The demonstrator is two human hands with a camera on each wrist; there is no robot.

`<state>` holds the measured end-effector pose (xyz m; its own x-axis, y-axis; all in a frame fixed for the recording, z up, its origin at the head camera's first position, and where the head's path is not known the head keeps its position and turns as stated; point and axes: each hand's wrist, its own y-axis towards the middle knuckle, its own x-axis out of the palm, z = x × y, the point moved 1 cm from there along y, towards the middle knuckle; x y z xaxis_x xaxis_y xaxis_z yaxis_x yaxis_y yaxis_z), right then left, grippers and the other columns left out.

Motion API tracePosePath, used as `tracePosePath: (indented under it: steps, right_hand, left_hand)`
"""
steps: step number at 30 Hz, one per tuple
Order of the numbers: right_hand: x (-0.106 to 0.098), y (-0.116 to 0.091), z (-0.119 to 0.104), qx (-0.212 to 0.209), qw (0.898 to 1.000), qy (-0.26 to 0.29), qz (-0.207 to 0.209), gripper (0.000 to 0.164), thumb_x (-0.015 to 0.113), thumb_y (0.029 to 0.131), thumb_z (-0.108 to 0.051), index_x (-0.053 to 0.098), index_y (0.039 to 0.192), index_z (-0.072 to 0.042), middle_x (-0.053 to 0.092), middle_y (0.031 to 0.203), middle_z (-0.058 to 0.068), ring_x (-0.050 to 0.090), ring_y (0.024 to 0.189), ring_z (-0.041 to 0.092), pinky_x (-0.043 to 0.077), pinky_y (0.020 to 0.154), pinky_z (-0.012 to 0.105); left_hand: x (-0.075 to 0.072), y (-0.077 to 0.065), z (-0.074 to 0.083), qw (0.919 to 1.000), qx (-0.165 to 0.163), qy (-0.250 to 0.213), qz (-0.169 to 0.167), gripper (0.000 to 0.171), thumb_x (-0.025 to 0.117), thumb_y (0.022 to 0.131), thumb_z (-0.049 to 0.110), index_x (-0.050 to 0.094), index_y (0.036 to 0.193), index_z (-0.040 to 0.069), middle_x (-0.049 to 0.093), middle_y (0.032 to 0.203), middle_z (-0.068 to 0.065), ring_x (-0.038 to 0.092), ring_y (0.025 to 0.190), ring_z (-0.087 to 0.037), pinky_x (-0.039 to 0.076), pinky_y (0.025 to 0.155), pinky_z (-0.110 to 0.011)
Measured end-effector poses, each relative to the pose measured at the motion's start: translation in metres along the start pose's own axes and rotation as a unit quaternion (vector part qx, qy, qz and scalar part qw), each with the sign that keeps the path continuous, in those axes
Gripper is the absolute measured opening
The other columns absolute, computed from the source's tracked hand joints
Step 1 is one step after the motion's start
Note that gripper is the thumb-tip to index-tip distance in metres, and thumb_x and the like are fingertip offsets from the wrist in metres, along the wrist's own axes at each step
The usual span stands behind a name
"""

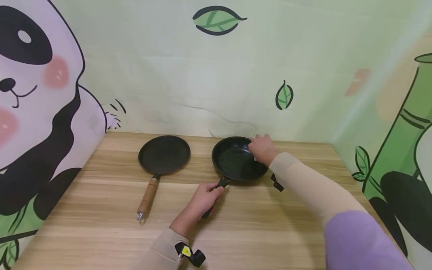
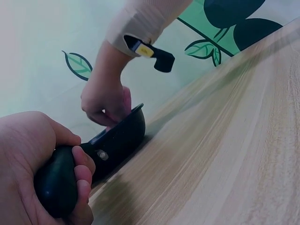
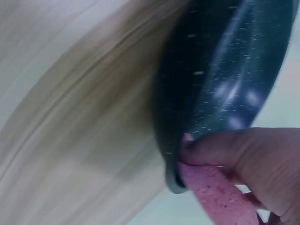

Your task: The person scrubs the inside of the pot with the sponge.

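Note:
A black frying pan (image 1: 233,161) with a speckled inside sits toward the back of the wooden table. My left hand (image 1: 204,198) grips its black handle (image 2: 56,185), fingers wrapped round it. At the pan's right side, my right hand (image 1: 264,149) pinches a pink sponge (image 3: 215,193) and presses it against the rim. In the left wrist view, the pan's wall hides part of the sponge. To the left lies a flat black crepe pan (image 1: 164,154) with a turned wooden handle (image 1: 148,195); neither hand touches it.
The wood-grain table (image 1: 108,210) ends at a pale green backdrop (image 1: 168,75) just behind both pans. Printed pandas, leaves and bamboo cover the backdrop on the left and right. A small black camera (image 1: 190,254) is strapped to my left wrist.

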<state>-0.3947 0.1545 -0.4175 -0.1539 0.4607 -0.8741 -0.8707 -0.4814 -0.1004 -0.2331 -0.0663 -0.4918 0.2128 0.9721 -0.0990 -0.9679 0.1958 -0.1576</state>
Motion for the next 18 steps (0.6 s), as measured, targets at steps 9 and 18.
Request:
tracePosePath:
  steps: [9,18]
  right_hand:
    - [-0.021,-0.017,0.002,-0.015,0.994,0.052,-0.091,0.036,0.089,0.074,-0.034,0.072,0.095,-0.009,0.069,0.092,0.007,0.063,0.087,0.026,0.055,0.078,0.050]
    - [-0.035,-0.028,-0.001,0.003,0.973,0.142,-0.181,0.032,0.090,0.072,-0.031,0.065,0.074,-0.011,0.062,0.079,0.004,0.055,0.073,0.021,0.051,0.064,0.033]
  left_hand:
    - [-0.001,-0.001,0.000,1.0000,-0.005,0.000,0.003,0.031,0.059,0.101,0.020,0.067,0.125,0.004,0.051,0.068,-0.004,0.040,0.040,-0.013,0.036,0.035,-0.025]
    - [0.000,-0.002,0.002,1.0000,-0.007,-0.001,0.004,0.031,0.059,0.100,0.019,0.068,0.126,0.005,0.051,0.068,-0.004,0.040,0.040,-0.013,0.036,0.035,-0.025]
